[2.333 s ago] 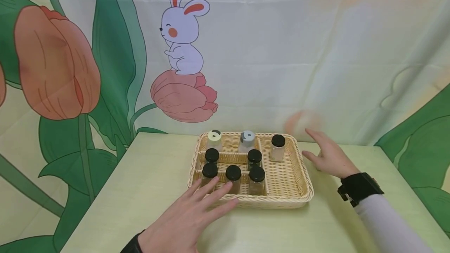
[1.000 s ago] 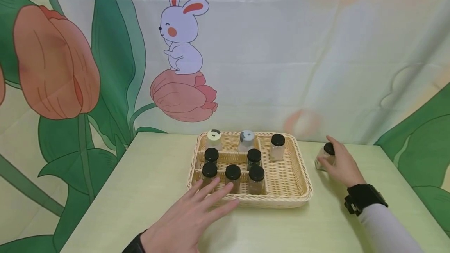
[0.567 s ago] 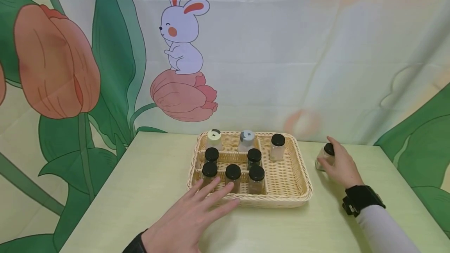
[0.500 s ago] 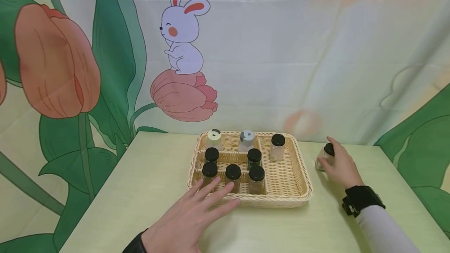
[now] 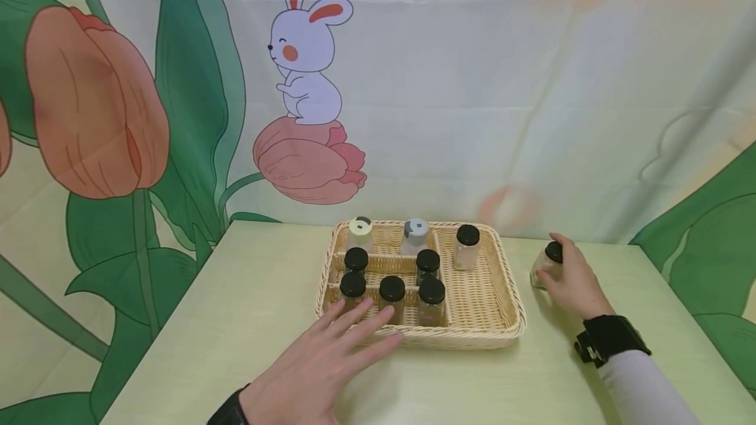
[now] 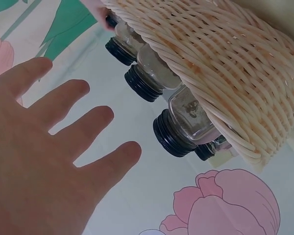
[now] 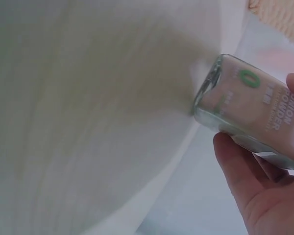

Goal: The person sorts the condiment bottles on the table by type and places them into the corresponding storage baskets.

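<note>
To the right of the basket, my right hand point(image 5: 577, 286) holds a clear glass spice jar point(image 5: 541, 273) with a black lid. Close up in the right wrist view, the jar point(image 7: 255, 100) reads "onion powder", with the thumb and fingers on opposite sides of it. My left hand point(image 5: 310, 366) spreads its fingers over the front edge of the wicker basket point(image 5: 481, 342). The fingertips overlap the front black-lidded jars point(image 5: 392, 290) in the head view. A gap separates the left hand point(image 6: 49, 142) from the jar lids point(image 6: 169, 132) in the left wrist view.
Dividers split the basket's left side into rows of jars. Its rear row has a cream-topped jar point(image 5: 360, 231) and a grey-topped jar point(image 5: 416, 231). One black-lidded jar point(image 5: 466, 251) stands in the wide right compartment. A printed cloth backdrop point(image 5: 449, 117) rises behind the table.
My right hand has moved rightward from beside the basket's right rim, where its fingers were apart, and now grips the spice jar. The left hand has hardly moved.
</note>
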A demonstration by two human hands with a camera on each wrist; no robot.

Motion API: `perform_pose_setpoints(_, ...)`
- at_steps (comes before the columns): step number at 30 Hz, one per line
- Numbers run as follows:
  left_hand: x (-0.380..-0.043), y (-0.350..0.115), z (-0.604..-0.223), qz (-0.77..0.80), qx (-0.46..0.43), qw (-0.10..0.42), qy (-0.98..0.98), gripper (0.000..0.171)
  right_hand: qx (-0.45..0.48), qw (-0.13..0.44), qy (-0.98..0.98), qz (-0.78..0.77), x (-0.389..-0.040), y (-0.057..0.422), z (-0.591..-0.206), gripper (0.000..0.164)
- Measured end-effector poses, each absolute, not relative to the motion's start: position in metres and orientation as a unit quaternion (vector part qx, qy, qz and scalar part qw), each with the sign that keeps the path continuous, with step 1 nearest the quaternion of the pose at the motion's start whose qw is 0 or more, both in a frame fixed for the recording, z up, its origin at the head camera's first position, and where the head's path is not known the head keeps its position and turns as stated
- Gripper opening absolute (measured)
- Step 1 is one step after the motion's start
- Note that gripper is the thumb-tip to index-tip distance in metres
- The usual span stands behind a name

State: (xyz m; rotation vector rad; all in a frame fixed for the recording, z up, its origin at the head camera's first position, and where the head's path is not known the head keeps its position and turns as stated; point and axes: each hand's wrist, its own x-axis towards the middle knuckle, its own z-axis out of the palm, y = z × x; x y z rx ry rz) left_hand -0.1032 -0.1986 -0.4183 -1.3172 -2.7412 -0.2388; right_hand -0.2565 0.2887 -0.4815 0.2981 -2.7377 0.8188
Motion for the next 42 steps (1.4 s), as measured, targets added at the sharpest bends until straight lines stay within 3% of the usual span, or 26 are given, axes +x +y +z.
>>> perform_pose_setpoints(11,-0.105,-0.198,-0.418,-0.062,-0.437,0.076,-0.894,0.109,0.103,0.129,-0.941,0.295,-0.242,0.292,-0.473,0.083)
perform_pose_setpoints(25,-0.105,-0.198,-0.420,-0.066,-0.435,0.071,-0.895,0.109,0.124,0.172,-0.934,0.288,-0.223,0.291,-0.454,0.077)
perform_pose_setpoints(34,-0.104,-0.198,-0.421,-0.056,-0.437,0.083,-0.894,0.111,0.145,0.235,-0.923,0.267,-0.212,0.277,-0.444,0.081)
perform_pose_setpoints(42,-0.103,-0.197,-0.421,-0.045,-0.433,0.097,-0.895,0.112,0.150,0.233,-0.923,0.266,-0.206,0.265,-0.433,0.080)
